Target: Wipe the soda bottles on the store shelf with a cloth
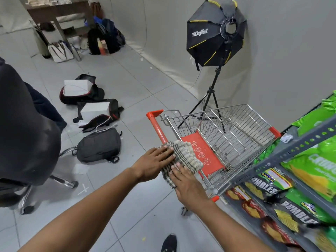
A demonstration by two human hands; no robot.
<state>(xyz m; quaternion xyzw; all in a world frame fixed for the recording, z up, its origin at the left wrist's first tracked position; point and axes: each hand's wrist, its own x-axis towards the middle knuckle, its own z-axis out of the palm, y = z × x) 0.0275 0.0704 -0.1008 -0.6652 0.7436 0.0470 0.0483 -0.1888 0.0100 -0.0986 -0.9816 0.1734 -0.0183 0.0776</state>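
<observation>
At centre frame, the checked cloth (183, 159) lies on the cart handle (157, 127), pressed under the flat, open left hand (154, 165) and right hand (189, 186).

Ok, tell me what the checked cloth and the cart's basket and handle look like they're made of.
Checked cloth: woven fabric, probably cotton; matte, soft folds, draped limp over the handle. Cart basket: metal wire, shiny silver grid, likely chromed or zinc-plated steel. Handle: smooth orange covering with a slight sheen, apparently plastic.
</observation>
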